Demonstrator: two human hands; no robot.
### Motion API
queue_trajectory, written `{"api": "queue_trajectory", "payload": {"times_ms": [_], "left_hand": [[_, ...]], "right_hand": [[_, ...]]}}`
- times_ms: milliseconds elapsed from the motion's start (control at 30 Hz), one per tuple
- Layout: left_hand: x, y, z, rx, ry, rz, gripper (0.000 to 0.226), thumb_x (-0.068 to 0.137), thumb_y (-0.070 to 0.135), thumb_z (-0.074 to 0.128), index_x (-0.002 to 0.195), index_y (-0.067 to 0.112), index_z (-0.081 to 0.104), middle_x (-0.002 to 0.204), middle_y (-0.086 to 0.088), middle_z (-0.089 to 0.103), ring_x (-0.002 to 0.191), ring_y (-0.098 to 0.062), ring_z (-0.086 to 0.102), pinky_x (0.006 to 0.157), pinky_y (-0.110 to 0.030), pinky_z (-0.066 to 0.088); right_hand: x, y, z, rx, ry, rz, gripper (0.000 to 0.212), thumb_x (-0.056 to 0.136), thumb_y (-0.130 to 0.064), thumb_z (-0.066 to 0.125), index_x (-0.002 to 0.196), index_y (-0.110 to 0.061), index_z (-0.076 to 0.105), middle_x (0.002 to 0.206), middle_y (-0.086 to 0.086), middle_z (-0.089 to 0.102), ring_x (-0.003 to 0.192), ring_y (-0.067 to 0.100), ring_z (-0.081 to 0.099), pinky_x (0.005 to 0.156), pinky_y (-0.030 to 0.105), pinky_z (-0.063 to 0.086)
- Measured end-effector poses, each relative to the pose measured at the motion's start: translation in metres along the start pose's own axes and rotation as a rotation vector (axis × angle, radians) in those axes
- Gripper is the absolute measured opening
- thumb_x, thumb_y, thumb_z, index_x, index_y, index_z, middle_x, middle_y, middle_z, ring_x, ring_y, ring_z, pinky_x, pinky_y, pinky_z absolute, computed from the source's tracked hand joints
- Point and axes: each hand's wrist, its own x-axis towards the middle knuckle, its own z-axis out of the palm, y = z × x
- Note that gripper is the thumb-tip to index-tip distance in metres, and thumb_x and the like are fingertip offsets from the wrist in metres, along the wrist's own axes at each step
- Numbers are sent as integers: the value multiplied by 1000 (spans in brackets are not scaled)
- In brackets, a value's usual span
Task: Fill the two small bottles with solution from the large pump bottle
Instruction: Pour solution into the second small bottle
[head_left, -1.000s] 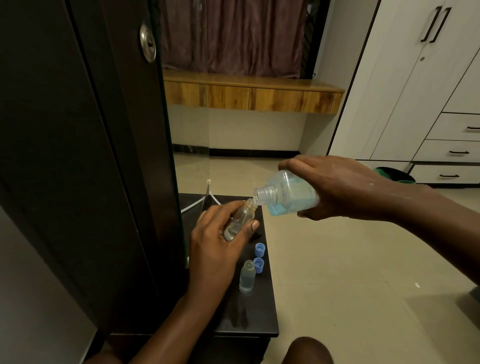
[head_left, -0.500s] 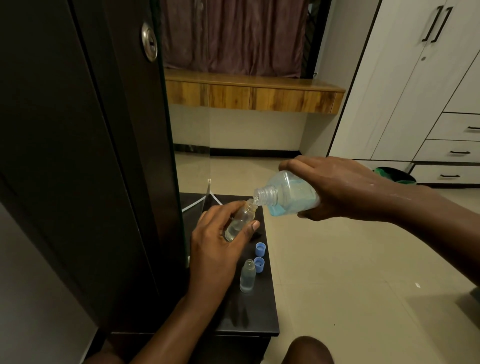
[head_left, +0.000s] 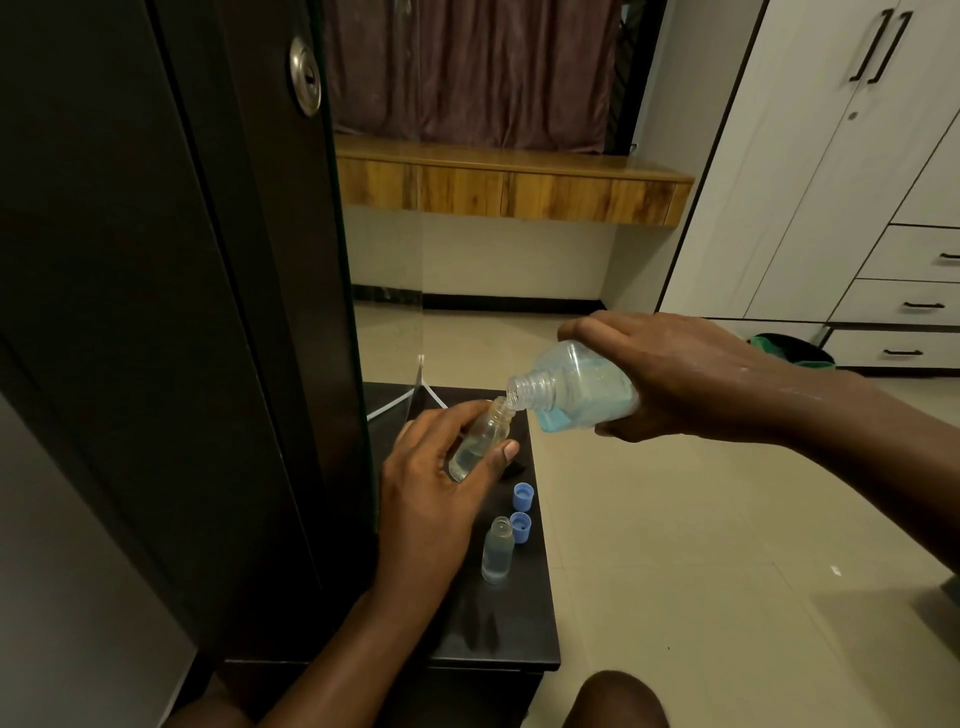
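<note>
My right hand (head_left: 685, 379) grips the large clear bottle (head_left: 576, 387), tipped on its side with blue solution pooled along its lower wall. Its pump is off and its threaded mouth touches the neck of a small clear bottle (head_left: 480, 439). My left hand (head_left: 436, 483) holds that small bottle tilted toward it, with a little liquid in its base. A second small bottle (head_left: 497, 551) stands upright and uncapped on the dark ledge (head_left: 514, 639). Two blue caps (head_left: 522, 512) lie beside it.
A tall dark cabinet with a mirror edge (head_left: 332, 260) stands close on the left. Beige tiled floor (head_left: 701, 545) lies to the right of the ledge. White drawers (head_left: 904, 291) and a green bin (head_left: 789, 351) stand at the far right. My knee (head_left: 615, 701) shows at the bottom.
Both hands and both held bottles stay almost still; the view has shifted only slightly.
</note>
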Motion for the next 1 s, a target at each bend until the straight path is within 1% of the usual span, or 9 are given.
{"api": "queue_trajectory", "payload": {"times_ms": [167,333,500,733,1000], "left_hand": [[-1,2,-1,-8,0,-10,33,83,24,77,114,27,67,106,11,66,102,-9,63,84,-36,57],[-1,3,0,1,-1,-8,33,83,25,76,114,30,66,105,15,64,102,-7,62,84,-35,56],[1,2,0,1,-3,-10,32,84,25,76,115,26,68,106,13,65,102,-10,63,84,-37,56],[1,1,-1,-19,-5,-14,32,83,24,76,114,26,68,107,13,66,103,-10,63,86,-37,56],[1,2,0,-28,-9,-16,31,83,23,76,113,27,68,104,14,66,100,-11,63,83,-39,55]], "right_hand": [[-1,1,0,-1,14,-9,90,71,-41,82,144,-23,32,135,0,51,118,18,53,83,31,53],[0,2,-1,-24,12,-2,92,72,-42,81,146,-23,30,137,-1,49,119,17,52,83,28,50],[0,3,-2,-26,5,5,91,73,-43,80,146,-23,29,138,-1,49,120,17,52,84,27,49],[-1,2,-1,3,15,-1,90,72,-41,81,144,-23,32,136,0,50,118,18,53,84,32,54],[-2,2,-2,-7,-1,4,91,72,-42,81,145,-23,30,137,0,49,119,18,52,85,32,54]]}}
